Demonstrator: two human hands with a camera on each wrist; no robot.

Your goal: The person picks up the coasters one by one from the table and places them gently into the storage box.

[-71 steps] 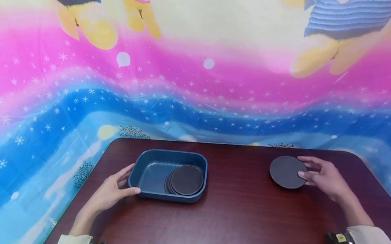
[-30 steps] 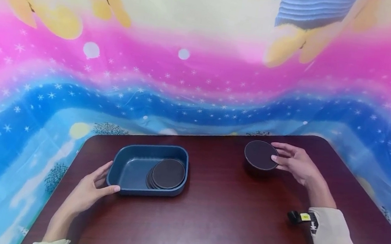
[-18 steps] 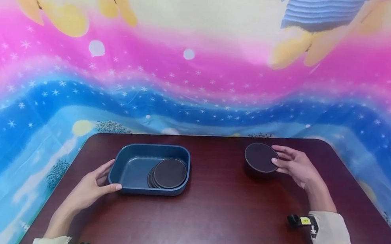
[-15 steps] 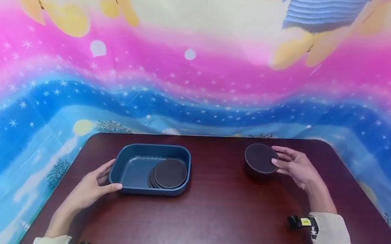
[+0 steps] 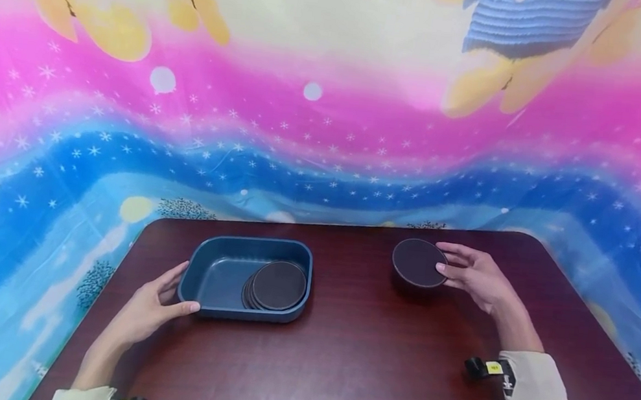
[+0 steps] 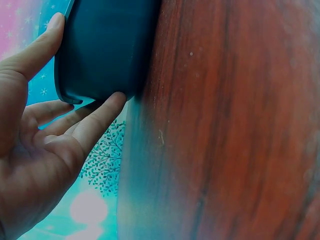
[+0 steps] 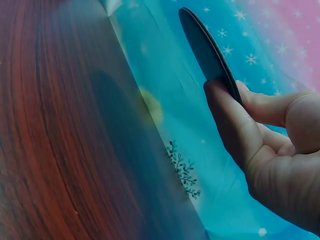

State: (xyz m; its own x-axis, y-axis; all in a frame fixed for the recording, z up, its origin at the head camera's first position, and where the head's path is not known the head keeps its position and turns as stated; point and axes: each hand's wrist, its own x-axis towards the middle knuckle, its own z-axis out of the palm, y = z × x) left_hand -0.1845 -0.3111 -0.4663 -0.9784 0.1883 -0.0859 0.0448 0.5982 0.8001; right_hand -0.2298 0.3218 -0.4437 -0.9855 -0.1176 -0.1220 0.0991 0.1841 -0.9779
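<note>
At wrist view, disc (image 7: pixel 210 55) clear of table (image 7: pixel 60 150)

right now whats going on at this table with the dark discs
A person sits at a dark wooden table. The right hand pinches a dark round disc by its edge and holds it above the tabletop, off to the right. The left hand rests against the near left corner of a blue tray, thumb and fingers on its wall. A small stack of discs lies inside the tray, at its right end.
</note>
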